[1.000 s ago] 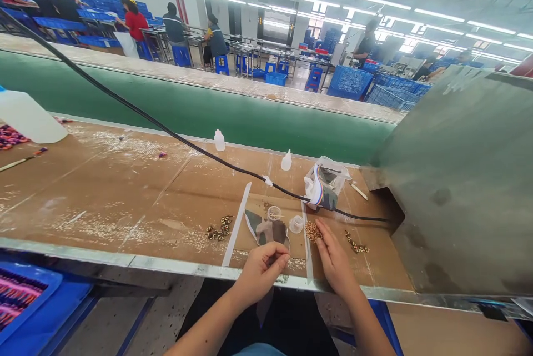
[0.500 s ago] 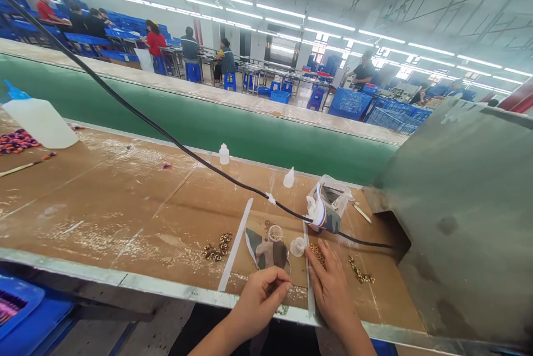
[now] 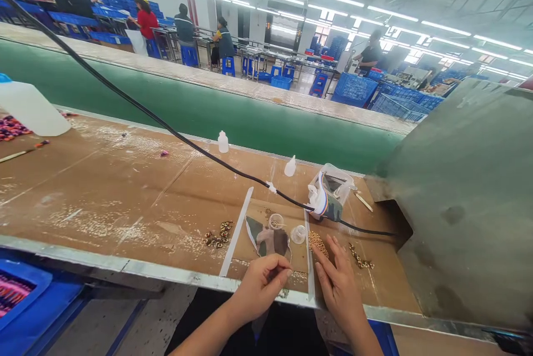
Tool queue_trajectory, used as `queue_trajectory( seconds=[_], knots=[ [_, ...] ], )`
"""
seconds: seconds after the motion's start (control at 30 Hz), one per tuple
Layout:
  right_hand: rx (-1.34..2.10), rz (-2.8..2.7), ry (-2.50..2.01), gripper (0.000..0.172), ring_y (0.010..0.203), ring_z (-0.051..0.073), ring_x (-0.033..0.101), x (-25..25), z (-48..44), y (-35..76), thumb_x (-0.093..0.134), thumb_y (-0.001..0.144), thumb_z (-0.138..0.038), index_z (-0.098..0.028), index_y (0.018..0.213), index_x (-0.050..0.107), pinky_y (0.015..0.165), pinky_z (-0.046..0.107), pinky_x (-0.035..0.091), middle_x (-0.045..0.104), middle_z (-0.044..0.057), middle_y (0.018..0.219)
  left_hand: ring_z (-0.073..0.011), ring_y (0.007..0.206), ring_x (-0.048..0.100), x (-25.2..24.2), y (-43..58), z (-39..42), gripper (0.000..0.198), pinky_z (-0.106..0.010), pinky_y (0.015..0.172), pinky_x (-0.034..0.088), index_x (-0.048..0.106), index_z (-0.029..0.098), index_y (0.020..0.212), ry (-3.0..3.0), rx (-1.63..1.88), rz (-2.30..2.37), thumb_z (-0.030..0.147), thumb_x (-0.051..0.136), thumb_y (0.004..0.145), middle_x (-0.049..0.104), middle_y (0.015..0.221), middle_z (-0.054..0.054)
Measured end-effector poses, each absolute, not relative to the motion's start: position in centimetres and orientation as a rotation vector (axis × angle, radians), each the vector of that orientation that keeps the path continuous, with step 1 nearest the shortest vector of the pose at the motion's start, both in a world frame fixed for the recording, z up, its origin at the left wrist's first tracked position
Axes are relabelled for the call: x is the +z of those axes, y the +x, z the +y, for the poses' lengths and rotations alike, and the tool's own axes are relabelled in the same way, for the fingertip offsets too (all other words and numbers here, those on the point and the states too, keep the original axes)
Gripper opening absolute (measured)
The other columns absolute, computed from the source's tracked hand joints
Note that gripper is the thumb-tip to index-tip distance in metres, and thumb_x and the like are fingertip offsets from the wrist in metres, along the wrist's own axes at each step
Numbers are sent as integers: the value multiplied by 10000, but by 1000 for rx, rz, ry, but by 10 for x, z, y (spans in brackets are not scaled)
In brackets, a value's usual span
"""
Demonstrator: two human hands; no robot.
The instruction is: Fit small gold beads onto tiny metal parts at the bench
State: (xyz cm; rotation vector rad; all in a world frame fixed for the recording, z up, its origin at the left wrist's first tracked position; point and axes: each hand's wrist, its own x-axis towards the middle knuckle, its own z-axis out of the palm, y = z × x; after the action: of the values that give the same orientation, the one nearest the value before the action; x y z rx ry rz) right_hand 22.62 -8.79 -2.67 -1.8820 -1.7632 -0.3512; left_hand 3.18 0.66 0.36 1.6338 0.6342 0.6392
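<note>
A small heap of golden beads [image 3: 317,242] lies on the brown bench [image 3: 125,200], just ahead of the right hand [image 3: 339,286], which rests flat, fingers spread, holding nothing. The left hand [image 3: 260,285] is curled at the bench edge, thumb and forefinger pinched; anything between them is too small to see. Two little clear cups [image 3: 275,221] sit by a camouflage scrap [image 3: 268,242], with a black cable [image 3: 166,124] beyond.
</note>
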Motion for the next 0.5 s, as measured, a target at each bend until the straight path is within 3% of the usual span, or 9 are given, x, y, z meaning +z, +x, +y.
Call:
queue_trajectory(
  seconds=[0.23,0.33,0.43,0.5],
  knots=[
    [-318,-1707,-1830,293,1239,271,450,-18,-87,224,426,925,-295,-289,1126,639,976,512,398,511,84,1302,-118,616,516,2,31,7,204,-221,589,407,601,136,793,1618,638,637,298,490,851,557,656,-13],
    [-320,-1526,-1865,230,974,217,580,-12,-94,229,468,910,-346,-231,912,667,827,398,470,636,78,988,-113,604,503,2,31,8,200,-216,581,400,597,137,785,1625,638,631,295,492,849,551,648,-9],
    [-307,-1399,-1949,281,715,172,571,-9,-100,236,489,895,-422,-212,763,621,648,314,450,625,37,735,-111,605,501,2,31,8,202,-211,577,396,601,140,785,1637,638,629,296,491,851,557,652,-11],
    [-264,-1381,-1978,313,668,159,557,-10,-102,238,473,899,-443,-212,737,609,609,291,429,617,26,694,-113,614,507,1,30,8,200,-210,580,400,605,142,791,1637,634,624,295,492,851,562,658,-14]
  ],
)
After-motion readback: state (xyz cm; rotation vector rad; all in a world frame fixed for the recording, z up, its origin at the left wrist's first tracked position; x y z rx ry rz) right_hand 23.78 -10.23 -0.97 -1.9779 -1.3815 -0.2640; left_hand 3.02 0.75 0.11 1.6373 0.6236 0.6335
